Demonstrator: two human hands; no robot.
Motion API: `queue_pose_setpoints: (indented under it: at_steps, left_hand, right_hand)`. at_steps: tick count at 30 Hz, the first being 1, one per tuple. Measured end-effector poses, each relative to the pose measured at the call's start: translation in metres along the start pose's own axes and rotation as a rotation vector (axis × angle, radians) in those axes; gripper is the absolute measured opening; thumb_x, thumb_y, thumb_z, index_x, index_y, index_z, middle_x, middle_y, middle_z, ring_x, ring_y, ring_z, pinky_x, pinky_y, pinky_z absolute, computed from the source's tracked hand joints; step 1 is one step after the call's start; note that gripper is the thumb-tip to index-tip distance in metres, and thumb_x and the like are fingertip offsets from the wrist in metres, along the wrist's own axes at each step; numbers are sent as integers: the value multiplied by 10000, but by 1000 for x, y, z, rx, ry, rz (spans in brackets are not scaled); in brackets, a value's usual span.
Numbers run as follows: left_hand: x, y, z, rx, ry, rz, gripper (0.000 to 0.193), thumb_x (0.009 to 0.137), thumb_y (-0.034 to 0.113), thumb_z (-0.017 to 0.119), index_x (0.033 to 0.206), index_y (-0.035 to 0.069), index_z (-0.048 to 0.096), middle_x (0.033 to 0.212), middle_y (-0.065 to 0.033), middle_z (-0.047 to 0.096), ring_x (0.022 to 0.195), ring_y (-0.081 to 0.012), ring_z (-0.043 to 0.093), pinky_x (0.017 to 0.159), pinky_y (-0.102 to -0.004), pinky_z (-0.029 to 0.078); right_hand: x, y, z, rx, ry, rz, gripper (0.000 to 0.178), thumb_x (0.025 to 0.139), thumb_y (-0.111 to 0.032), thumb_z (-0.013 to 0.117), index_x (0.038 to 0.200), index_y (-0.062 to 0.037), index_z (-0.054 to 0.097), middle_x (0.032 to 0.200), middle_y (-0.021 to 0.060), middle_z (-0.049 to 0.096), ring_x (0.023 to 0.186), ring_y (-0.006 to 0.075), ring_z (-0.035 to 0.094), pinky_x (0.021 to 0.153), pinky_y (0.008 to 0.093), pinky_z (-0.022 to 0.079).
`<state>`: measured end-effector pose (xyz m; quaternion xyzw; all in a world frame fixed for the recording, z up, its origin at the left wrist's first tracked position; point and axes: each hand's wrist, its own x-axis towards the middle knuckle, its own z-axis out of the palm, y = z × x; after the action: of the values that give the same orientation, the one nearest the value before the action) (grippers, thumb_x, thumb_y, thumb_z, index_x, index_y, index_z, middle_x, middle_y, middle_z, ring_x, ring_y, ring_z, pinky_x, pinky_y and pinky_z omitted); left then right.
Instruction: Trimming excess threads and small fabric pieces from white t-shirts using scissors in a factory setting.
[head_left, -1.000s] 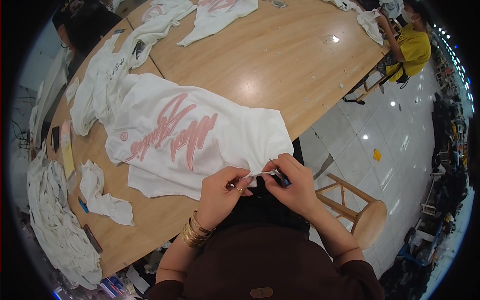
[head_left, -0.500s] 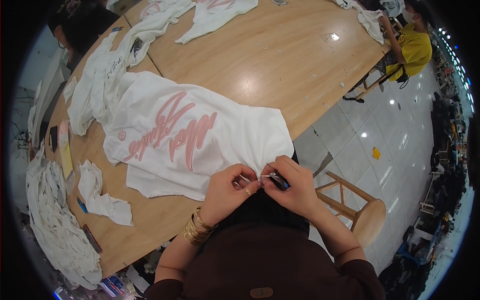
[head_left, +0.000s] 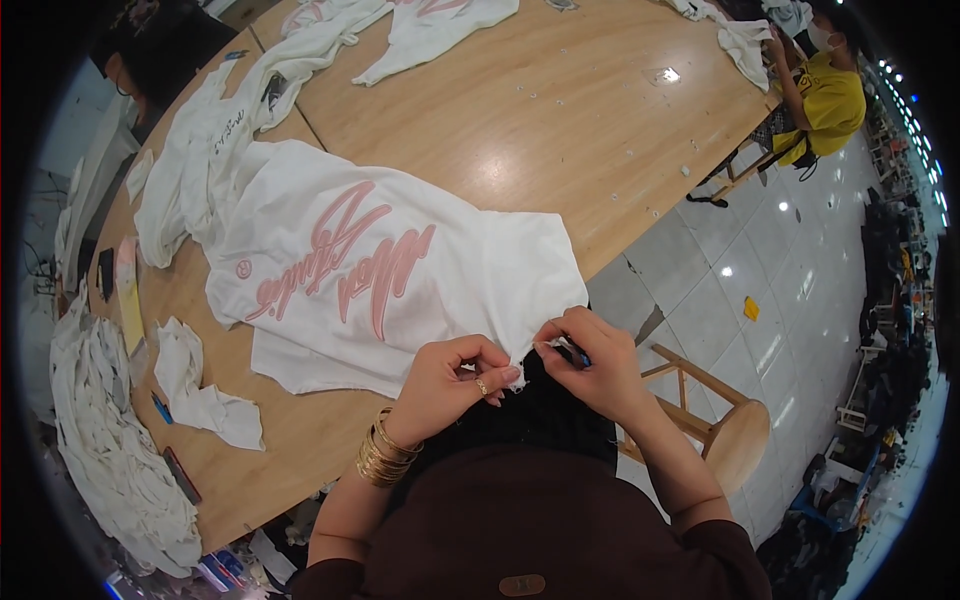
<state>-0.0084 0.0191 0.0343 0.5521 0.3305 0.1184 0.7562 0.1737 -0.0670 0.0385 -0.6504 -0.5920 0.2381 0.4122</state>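
A white garment piece with large pink lettering lies across the table, its near right corner drawn over the edge toward me. My left hand, with a ring and gold bangles, is closed in a pinch on the gathered fabric edge. To its right, my right hand is closed, thumb and forefinger pinched together beside the same edge. A small blue-and-dark tool sits in its curled fingers, mostly hidden. Whether those fingertips also hold a thread or cloth is too small to tell.
The wooden table carries more white garments, a white scrap, a blue tool and a phone-like object. A white cloth heap hangs at left. A stool stands right; a person in yellow sits beyond.
My right hand has moved slightly right, away from the left, opening a gap between the fingertips. My left hand has shifted a little down, exposing more of the gathered edge.
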Motion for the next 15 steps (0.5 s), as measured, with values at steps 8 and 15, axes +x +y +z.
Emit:
queue_pose_setpoints:
  at_steps: [8,15]
  left_hand:
    - [-6,1,4,52,71,22,104,837,69,639,842,-29,607,729,-28,613,634,-61,564,590,-201,472]
    - [-8,2,5,149,91,69,82,836,67,627,838,-13,610,716,-12,613,654,-45,544,603,-200,453]
  right_hand:
    - [-22,-43,-17,210,-210,432,232,887,-130,560,1097,-51,500,699,94,601,581,192,623,522,319,471]
    - [-31,-39,-7,146,-347,381,148,903,-156,517,880,-17,473,562,154,524,515,345,550,465,408,404]
